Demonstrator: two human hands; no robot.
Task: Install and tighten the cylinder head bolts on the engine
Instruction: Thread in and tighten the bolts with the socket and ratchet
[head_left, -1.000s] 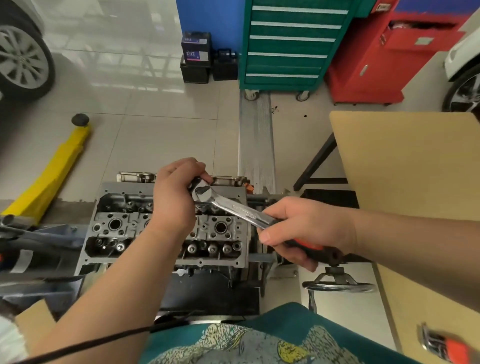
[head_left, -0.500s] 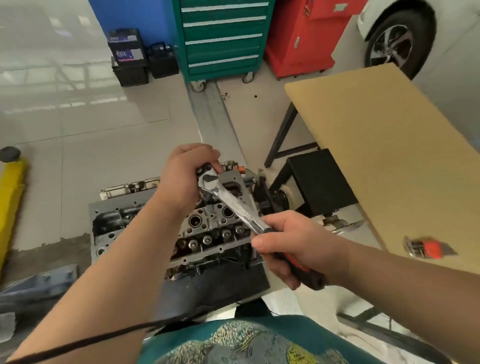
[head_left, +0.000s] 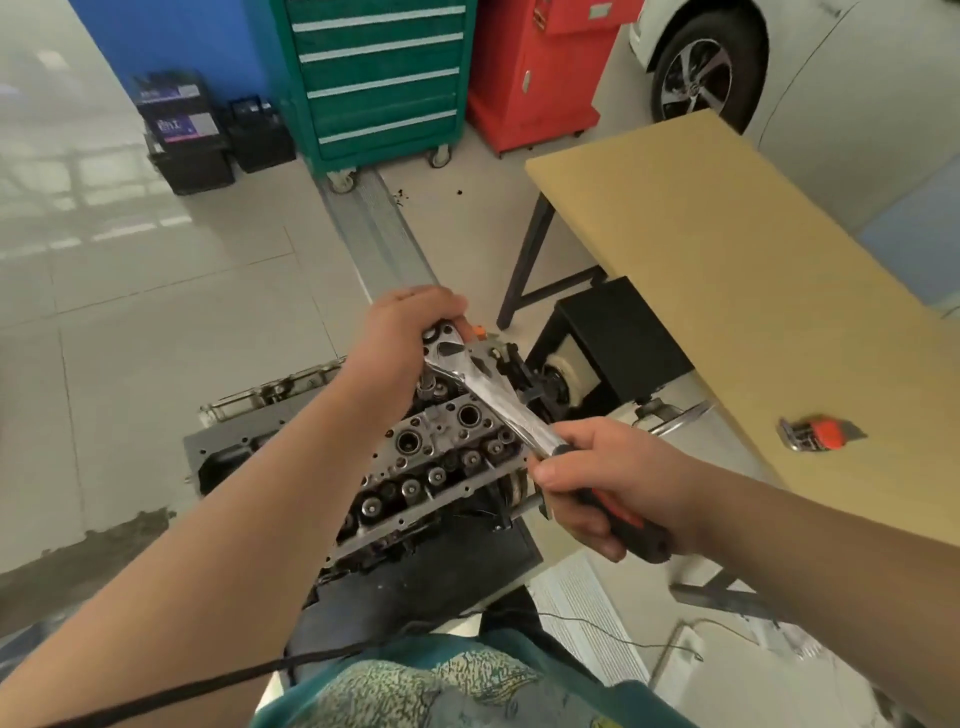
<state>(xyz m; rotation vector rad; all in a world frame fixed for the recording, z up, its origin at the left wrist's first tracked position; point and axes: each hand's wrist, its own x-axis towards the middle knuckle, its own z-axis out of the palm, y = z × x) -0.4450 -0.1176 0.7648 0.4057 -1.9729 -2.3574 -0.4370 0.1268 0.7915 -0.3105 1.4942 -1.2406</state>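
Gripping wrench (head_left: 493, 400) handle, your right hand (head_left: 613, 478) swung it nearer than second before; left hand (head_left: 410, 338) curled over its head, at far end of cylinder head (head_left: 441, 457). Bolt hidden; likely mid-tightening.

Two bare forearms reach in from the bottom corners, with no sleeves, watch or gloves in view. The left hand (head_left: 402, 332) and right hand (head_left: 610, 480) wear no rings. At the bottom edge sits a teal garment (head_left: 457, 686) with a pale yellow mottled print. A thin black cord (head_left: 208, 688) crosses the left forearm.
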